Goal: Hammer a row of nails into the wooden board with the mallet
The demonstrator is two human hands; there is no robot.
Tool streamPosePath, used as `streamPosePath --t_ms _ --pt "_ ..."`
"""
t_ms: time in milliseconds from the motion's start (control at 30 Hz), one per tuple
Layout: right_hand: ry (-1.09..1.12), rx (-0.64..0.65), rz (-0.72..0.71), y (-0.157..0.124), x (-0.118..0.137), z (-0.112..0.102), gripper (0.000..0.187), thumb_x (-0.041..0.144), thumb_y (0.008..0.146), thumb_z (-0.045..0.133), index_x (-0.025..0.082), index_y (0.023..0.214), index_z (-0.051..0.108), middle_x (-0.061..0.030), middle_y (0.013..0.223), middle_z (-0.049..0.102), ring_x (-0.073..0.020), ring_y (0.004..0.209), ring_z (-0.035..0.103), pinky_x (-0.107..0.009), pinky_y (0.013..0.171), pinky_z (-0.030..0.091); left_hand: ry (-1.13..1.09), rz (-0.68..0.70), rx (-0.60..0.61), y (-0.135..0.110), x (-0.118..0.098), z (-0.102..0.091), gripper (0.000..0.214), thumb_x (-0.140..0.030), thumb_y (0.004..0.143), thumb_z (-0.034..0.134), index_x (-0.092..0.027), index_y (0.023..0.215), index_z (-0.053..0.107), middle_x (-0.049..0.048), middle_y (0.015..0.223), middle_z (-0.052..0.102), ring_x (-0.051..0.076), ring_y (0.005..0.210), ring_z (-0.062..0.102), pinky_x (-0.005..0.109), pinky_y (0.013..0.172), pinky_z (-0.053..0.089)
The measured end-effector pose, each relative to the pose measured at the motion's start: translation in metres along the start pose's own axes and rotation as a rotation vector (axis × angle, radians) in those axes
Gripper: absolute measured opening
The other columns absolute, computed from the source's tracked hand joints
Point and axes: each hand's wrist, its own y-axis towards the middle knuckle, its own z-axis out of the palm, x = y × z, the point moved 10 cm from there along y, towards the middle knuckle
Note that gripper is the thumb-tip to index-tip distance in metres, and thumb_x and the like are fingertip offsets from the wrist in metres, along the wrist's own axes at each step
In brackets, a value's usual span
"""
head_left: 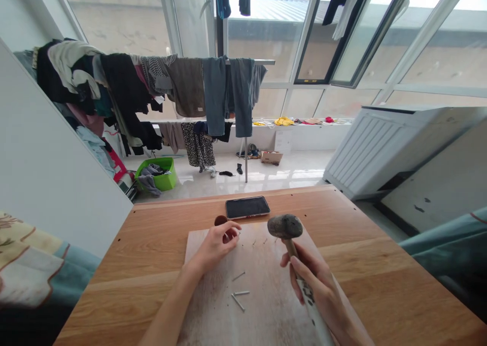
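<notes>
My right hand point(314, 275) is wrapped round the handle of a hammer point(285, 227), its dark head raised over the right part of a pale wooden board point(213, 310). At the board's far left, my left hand point(218, 242) has its thumb and fingers curled in a pinch at a small nail point(239, 233), partly hidden by the fingertips. To the right of that hand, a short row of thin nails point(265, 241) stands in the board. Nearer to me lie 3 loose nails point(238, 302), flat on the wood.
A phone point(247, 207) lies beyond the board, beside a round brown object point(220, 220) partly behind my left hand. The wooden table point(152, 254) carries everything. Past it stand a laden clothes rack point(246, 158), a green basket point(167, 176) and a white cabinet point(365, 148).
</notes>
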Motion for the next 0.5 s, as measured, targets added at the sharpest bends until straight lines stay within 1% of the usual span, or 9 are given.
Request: streamPosePath --t_ms 133,233,333,500 --pt "-0.003 -0.024 0.000 0.0008 0.0006 -0.0035 0.043 0.051 0.092 0.061 0.017 0.118 0.068 -0.0048 0.086 0.067 -0.0040 0.035 0.044 -0.022 0.035 0.035 -0.025 0.026 -0.013 -0.0009 0.0003 0.0029 0.016 -0.028 0.086 0.060 -0.020 0.092 0.072 0.0019 0.083 0.072 0.013 0.068 0.057 0.023 0.064 0.044" --pt "-0.003 -0.026 -0.011 0.0012 0.0020 -0.0051 0.043 0.050 0.093 0.061 0.017 0.120 0.066 -0.0045 0.086 0.066 -0.0036 0.035 0.043 -0.021 0.035 0.032 -0.033 0.040 -0.025 -0.0014 -0.0004 0.0035 0.014 -0.028 0.085 0.061 -0.019 0.088 0.071 0.0015 0.080 0.070 0.013 0.068 0.057 0.023 0.064 0.043" --pt "-0.005 -0.040 -0.011 0.0019 0.0012 -0.0077 0.043 0.050 0.093 0.061 0.017 0.119 0.065 -0.0043 0.085 0.067 -0.0046 0.035 0.042 -0.021 0.035 0.033 -0.031 0.043 -0.025 -0.0012 0.0002 0.0041 0.012 -0.028 0.084 0.061 -0.019 0.085 0.070 0.0006 0.077 0.069 0.013 0.069 0.057 0.022 0.064 0.043" --pt "0.046 -0.034 -0.017 0.0041 -0.0023 -0.0083 0.045 0.050 0.092 0.063 0.017 0.123 0.063 -0.0041 0.085 0.068 -0.0047 0.036 0.042 -0.021 0.034 0.030 -0.030 0.049 -0.018 -0.0012 -0.0008 0.0056 0.010 -0.026 0.082 0.061 -0.019 0.083 0.069 -0.0003 0.077 0.068 0.012 0.067 0.055 0.022 0.064 0.044"
